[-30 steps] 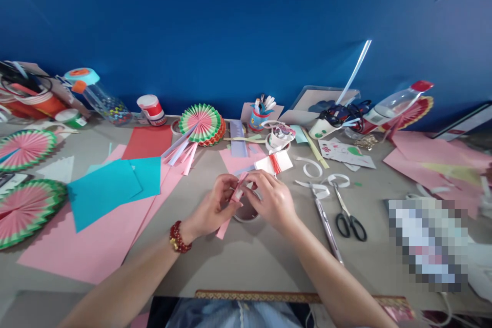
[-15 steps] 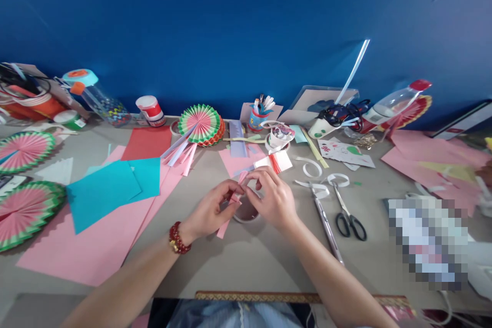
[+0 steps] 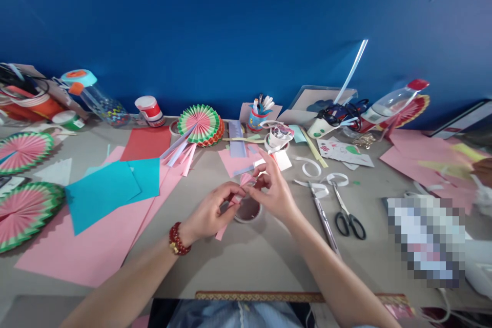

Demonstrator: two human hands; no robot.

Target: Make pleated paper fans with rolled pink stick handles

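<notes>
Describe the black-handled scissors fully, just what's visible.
Scissors: silver blades, metal by the look, and two black finger loops, plastic-looking. They lie flat on the table, blades pointing away from the person, loops nearer, slightly spread. The blade tips meet a curled white strip; which is on top is unclear. A slim silver tool lies to their left. Neither hand touches them.

At seven o'clock, a dark-red beaded bracelet point(image 3: 179, 239) with a gold-coloured charm point(image 3: 175, 248) circles the left wrist point(image 3: 187, 233). Light-blue clothing point(image 3: 225, 315) shows at six o'clock.
</notes>
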